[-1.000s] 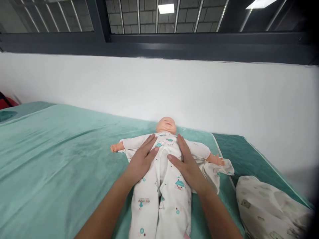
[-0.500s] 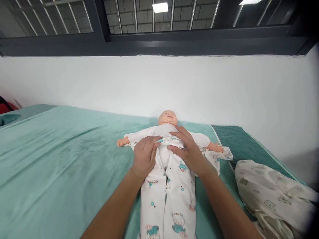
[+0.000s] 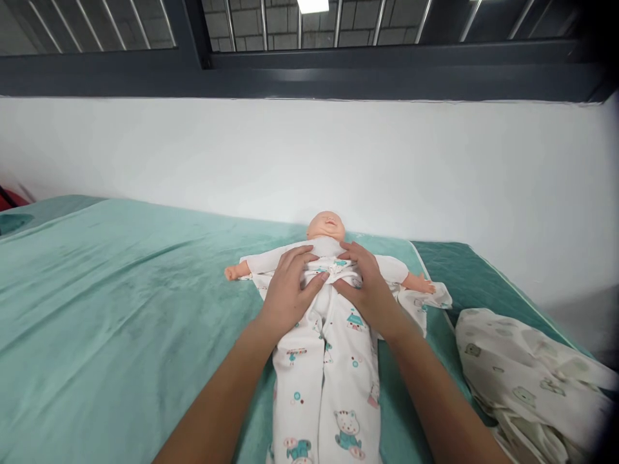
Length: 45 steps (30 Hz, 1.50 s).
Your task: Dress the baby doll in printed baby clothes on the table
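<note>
A baby doll lies on its back with both arms stretched out sideways. It wears a white long-sleeved top and white trousers printed with cartoon animals; the waistband is bunched at the belly. My left hand rests on the left side of the waistband, fingers stretched out and thumb apart. On the other side lies my right hand, likewise spread, its thumb near the left thumb. Both hands touch the cloth without a visible grip. Under the doll's arms, a printed garment lies spread out.
A light green sheet covers the bed, with a darker green strip at the right. A crumpled white printed cloth lies at the lower right. Behind the doll stands a white wall below a dark window frame.
My left hand has moved up and inward, its fingers opening out over the waistband. My right hand has shifted slightly, thumb now nearer the middle. The view has tilted slightly.
</note>
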Motion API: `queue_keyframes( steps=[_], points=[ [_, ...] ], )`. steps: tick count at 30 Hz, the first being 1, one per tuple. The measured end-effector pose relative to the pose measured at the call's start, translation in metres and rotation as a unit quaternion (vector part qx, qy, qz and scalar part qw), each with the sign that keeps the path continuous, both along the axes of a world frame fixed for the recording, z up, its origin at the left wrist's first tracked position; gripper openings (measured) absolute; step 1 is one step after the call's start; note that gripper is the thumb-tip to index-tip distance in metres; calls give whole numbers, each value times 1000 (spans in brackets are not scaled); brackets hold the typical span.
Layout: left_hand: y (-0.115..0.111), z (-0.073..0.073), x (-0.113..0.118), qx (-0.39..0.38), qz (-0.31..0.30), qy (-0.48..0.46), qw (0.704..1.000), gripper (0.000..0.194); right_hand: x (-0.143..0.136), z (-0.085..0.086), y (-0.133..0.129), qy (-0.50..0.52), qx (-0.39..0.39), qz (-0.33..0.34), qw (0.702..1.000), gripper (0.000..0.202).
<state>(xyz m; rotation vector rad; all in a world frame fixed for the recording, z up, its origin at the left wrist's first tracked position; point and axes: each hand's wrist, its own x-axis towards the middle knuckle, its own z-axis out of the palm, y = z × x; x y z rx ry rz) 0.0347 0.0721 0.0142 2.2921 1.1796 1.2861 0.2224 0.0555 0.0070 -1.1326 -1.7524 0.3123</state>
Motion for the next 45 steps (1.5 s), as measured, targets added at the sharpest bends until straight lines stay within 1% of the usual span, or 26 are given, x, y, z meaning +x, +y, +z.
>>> queue_keyframes(
  steps=[4, 6, 8, 10, 14, 16, 20, 22, 25, 29, 33, 35, 39, 42, 45],
  points=[
    [0, 0, -1, -12, -3, 8, 1000, 22, 3, 2, -1, -8, -41, 13, 999, 37],
    [0, 2, -1, 0, -4, 12, 1000, 15, 5, 2, -1, -13, -50, 26, 998, 41],
    [0, 3, -1, 26, 0, 16, 1000, 12, 6, 1, 0, -18, -49, 33, 998, 40],
    [-1, 3, 0, 65, 2, 27, 998, 16, 6, 0, 1, -28, -35, 35, 998, 35],
    [-1, 3, 3, 136, 5, 83, 987, 30, 4, 2, 0, -72, -4, 36, 997, 26],
    [-1, 3, 3, 150, 8, 103, 983, 34, 2, 4, -2, -100, 21, 19, 995, 25],
    [-2, 2, 4, 147, 21, 116, 982, 40, -1, 6, -12, -153, 101, -45, 982, 21],
    [-3, 3, 5, 145, 32, 115, 982, 41, -2, 5, -17, -184, 134, -56, 972, 15],
    [-5, 3, 3, 148, 47, 118, 981, 40, -2, 1, -21, -220, 158, -61, 961, 11],
    [-7, 1, -2, 141, 58, 106, 983, 40, 0, -3, -24, -224, 163, -85, 957, 14],
    [-9, -5, -7, 139, 70, 79, 985, 43, 1, -7, -31, -235, 153, -91, 956, 14],
    [-9, -8, -7, 152, 79, 82, 982, 44, 1, -10, -37, -250, 162, -94, 950, 15],
    [-6, -15, -6, 184, 92, 88, 975, 43, 1, -13, -49, -278, 178, -112, 937, 24],
    [-3, -17, -6, 187, 102, 88, 973, 43, 2, -14, -56, -281, 159, -127, 938, 28],
    [-2, -17, -6, 179, 109, 81, 974, 44, 7, -15, -62, -271, 124, -160, 941, 32]
  ],
)
